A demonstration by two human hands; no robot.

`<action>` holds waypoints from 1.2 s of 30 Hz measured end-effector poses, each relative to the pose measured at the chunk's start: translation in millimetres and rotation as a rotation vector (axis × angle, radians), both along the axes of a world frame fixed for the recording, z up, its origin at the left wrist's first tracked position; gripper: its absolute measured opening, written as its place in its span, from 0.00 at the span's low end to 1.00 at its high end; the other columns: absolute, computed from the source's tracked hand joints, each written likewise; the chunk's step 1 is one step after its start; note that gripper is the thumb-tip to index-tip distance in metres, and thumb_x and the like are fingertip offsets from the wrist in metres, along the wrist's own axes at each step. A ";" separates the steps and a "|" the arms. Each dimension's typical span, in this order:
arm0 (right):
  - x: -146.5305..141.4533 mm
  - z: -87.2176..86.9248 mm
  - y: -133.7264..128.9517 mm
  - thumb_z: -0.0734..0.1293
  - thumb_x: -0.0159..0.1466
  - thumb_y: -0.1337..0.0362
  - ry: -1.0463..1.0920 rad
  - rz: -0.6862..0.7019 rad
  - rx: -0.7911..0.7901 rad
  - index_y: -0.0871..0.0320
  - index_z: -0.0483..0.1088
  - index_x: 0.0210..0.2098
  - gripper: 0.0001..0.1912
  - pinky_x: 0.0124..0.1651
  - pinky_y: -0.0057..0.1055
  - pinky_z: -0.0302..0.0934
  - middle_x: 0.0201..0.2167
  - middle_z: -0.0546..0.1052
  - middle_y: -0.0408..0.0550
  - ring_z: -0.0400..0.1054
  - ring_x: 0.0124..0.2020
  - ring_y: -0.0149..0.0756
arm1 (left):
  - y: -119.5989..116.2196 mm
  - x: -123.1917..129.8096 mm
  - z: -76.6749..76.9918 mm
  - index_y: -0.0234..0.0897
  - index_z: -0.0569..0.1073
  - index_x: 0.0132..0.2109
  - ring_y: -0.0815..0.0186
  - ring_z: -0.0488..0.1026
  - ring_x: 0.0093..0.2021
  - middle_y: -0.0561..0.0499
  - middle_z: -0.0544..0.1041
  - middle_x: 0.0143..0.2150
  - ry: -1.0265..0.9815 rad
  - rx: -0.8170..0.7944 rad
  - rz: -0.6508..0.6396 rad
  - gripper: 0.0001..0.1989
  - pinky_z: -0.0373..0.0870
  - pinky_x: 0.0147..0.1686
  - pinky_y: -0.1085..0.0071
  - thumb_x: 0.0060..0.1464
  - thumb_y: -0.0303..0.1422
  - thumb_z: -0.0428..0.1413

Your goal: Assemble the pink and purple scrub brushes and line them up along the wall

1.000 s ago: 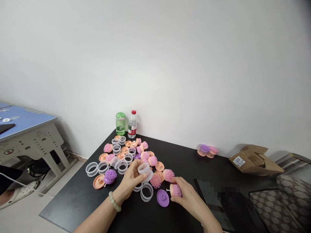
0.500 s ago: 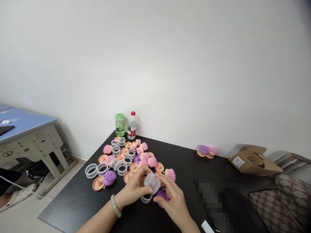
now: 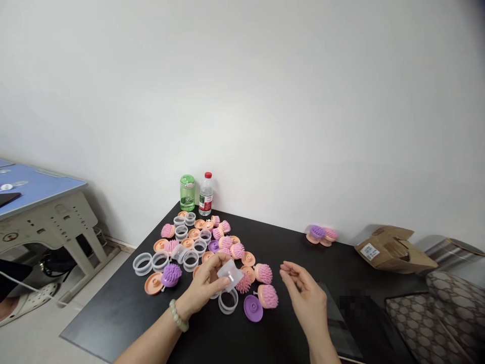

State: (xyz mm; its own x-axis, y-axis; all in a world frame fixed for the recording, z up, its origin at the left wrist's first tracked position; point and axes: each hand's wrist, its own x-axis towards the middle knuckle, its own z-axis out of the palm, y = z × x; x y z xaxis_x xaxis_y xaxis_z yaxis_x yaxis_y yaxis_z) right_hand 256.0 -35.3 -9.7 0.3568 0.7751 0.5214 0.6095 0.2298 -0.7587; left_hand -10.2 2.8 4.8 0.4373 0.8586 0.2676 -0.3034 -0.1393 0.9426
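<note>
Grip, left hand (image 3: 204,284): clenched, thumb and fingers closed around a clear plastic ring (image 3: 230,274), which is tilted and held above the tabletop. A bead bracelet (image 3: 178,315) sits on that wrist. Grip, right hand (image 3: 306,302): released and empty, fingers loosely curled, raised over the black table (image 3: 125,323), touching nothing.

Nearest the right hand, a pink bristled brush head on a peach base (image 3: 268,296) lies on its side, just beside a purple disc (image 3: 253,308) with a short stem. Below the held ring stands a second clear ring (image 3: 228,301). A pink brush head (image 3: 243,283) lies just behind the held ring, partly overlapped by it.

Beyond the hands spreads a loose pile of clear rings, peach discs (image 3: 153,283) and pink brush heads, with one purple brush head (image 3: 172,275) at its near edge. A green bottle (image 3: 187,192) and a water bottle (image 3: 205,194) stand in the table's far corner. Further right are two joined brush units (image 3: 321,235) and a brown paper package (image 3: 394,251).
</note>
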 end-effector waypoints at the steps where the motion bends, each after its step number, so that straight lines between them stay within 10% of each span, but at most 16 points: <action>1: 7.8 -0.9 0.9 0.68 0.62 0.52 0.018 0.003 -0.059 0.57 0.75 0.41 0.16 0.39 0.37 0.74 0.35 0.82 0.52 0.78 0.33 0.42 | 0.2 -0.4 -0.5 0.39 0.74 0.49 0.60 0.66 0.43 0.49 0.69 0.44 -0.018 -0.018 -0.012 0.25 0.64 0.43 0.67 0.50 0.50 0.64; 7: 10.5 2.7 -5.4 0.71 0.55 0.61 -0.202 0.298 -0.424 0.52 0.77 0.40 0.12 0.34 0.31 0.69 0.38 0.79 0.46 0.75 0.38 0.42 | 0.3 3.9 -6.0 0.37 0.75 0.44 0.66 0.66 0.36 0.52 0.69 0.37 -0.162 -0.204 -0.090 0.20 0.62 0.37 0.71 0.50 0.46 0.66; 14: -7.1 3.6 -7.3 0.70 0.53 0.67 -0.288 0.325 -0.487 0.53 0.74 0.39 0.13 0.42 0.35 0.66 0.36 0.77 0.45 0.74 0.39 0.43 | 3.8 3.1 -3.0 0.36 0.77 0.44 0.64 0.70 0.38 0.49 0.73 0.37 -0.298 -0.389 -0.068 0.19 0.66 0.39 0.68 0.50 0.43 0.67; 23: 2.2 26.0 -11.3 0.73 0.59 0.52 0.412 0.587 -0.527 0.59 0.74 0.40 0.17 0.37 0.35 0.68 0.30 0.77 0.46 0.72 0.33 0.39 | 3.3 2.2 -3.0 0.41 0.77 0.50 0.60 0.70 0.46 0.48 0.73 0.45 -0.161 -0.202 -0.059 0.27 0.68 0.45 0.66 0.41 0.35 0.72; 36: -2.4 31.0 -14.5 0.74 0.57 0.54 0.475 0.660 -0.563 0.58 0.74 0.40 0.17 0.35 0.34 0.66 0.30 0.76 0.45 0.70 0.32 0.37 | 3.8 6.1 -8.1 0.39 0.71 0.49 0.64 0.71 0.43 0.49 0.70 0.46 0.041 0.005 -0.121 0.26 0.68 0.43 0.68 0.43 0.29 0.71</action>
